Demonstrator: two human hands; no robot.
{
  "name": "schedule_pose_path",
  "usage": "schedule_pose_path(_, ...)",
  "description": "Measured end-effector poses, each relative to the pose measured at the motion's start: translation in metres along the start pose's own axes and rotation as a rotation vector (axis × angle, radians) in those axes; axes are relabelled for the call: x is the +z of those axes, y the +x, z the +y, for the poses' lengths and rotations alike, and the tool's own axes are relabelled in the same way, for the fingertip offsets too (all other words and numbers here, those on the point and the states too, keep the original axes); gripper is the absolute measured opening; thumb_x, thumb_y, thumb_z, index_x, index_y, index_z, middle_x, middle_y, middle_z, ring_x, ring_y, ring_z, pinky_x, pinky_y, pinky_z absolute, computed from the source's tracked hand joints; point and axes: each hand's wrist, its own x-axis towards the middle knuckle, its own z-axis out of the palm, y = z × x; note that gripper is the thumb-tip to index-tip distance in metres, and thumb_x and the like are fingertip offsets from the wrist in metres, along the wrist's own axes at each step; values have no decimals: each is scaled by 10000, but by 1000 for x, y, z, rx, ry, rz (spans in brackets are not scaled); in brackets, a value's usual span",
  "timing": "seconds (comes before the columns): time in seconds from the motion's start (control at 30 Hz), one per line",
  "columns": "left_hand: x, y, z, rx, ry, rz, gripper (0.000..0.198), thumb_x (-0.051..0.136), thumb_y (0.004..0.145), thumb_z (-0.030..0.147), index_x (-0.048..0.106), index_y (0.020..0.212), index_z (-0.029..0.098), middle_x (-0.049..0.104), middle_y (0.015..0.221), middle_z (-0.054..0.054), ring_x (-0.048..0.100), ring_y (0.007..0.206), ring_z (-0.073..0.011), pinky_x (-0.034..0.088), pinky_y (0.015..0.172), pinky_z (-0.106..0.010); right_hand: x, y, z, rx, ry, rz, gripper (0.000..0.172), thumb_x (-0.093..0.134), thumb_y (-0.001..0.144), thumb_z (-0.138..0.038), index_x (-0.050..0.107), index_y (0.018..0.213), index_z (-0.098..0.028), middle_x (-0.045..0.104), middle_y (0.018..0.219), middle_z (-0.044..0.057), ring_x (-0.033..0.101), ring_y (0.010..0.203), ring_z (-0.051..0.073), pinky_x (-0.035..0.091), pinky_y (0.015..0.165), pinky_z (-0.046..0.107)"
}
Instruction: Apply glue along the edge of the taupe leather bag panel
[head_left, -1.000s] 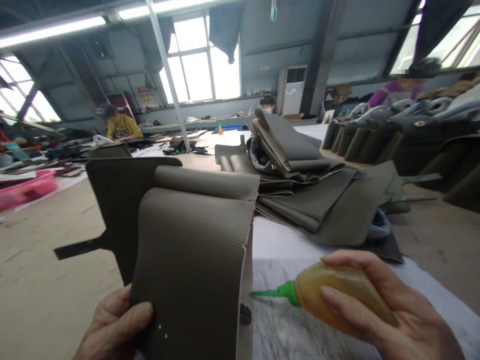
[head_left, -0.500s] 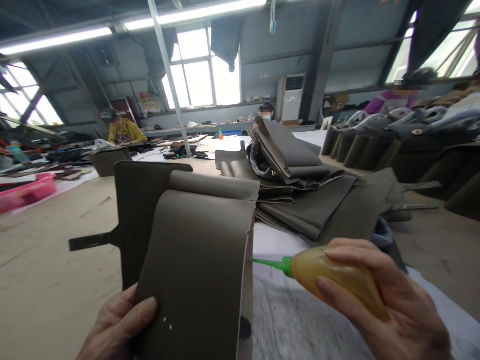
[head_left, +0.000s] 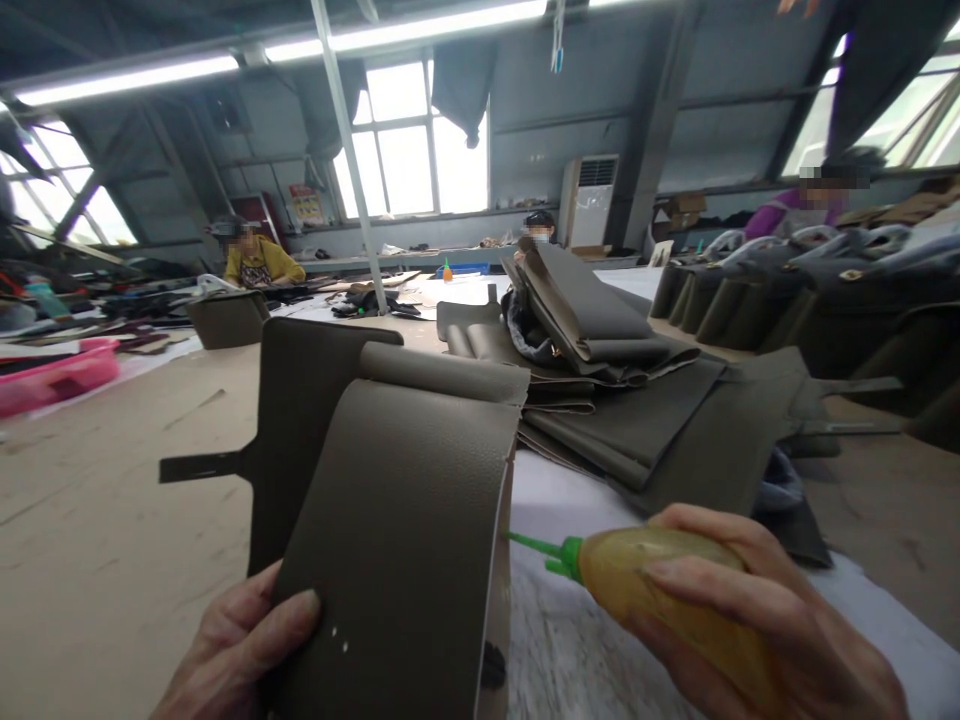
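From the head cam: the left hand (head_left: pixel 244 640) is pinched pretty much closed on the near left edge of a dark olive leathery piece (head_left: pixel 397 530), thumb flat on the front, fingers tucked behind so I can't really see them. That piece is propped up dead center, leaning a bit, with its cut edge facing right. The right hand (head_left: pixel 780 620) is curled around a squeeze bottle (head_left: pixel 630 580) full of amber stuff, thumb on the near side, fingers wrapped over the top, so about half closed around the fat body. Bottle's lying sideways, green nozzle (head_left: pixel 562 556) aimed left, tip right at the cut edge; can't tell if it's actually touching. Smudgy white sheet (head_left: pixel 570 650) underneath, and a messy pile (head_left: pixel 600 310) of similar olive pieces just behind.
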Motion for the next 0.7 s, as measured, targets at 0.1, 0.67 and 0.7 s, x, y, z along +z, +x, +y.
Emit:
schedule_pose_path(0.1,0,0,1,4,-4,-6,298,764,629,244,691,918,229,699,804,-94,651,648,-256,561,597,-343,0,-4,-4,77,8,-29,278,574,808,-269,477,1063,-218,482,1103,62,566,954,160,530,718,216)
schedule_pose_path(0.67,24,-13,7,96,23,99,342,831,480,241,724,803,207,694,721,-85,646,596,-256,553,513,-286,2,-1,-38,946,116,121,277,565,681,-518,586,844,-295,596,648,-36,555,504,166,457,408,229)
schedule_pose_path(0.7,24,-13,8,96,27,103,337,833,476,239,726,793,204,693,713,-87,647,599,-261,548,495,-279,1,-2,-35,947,92,124,294,561,674,-529,594,836,-286,594,633,-25,563,508,178,464,411,240)
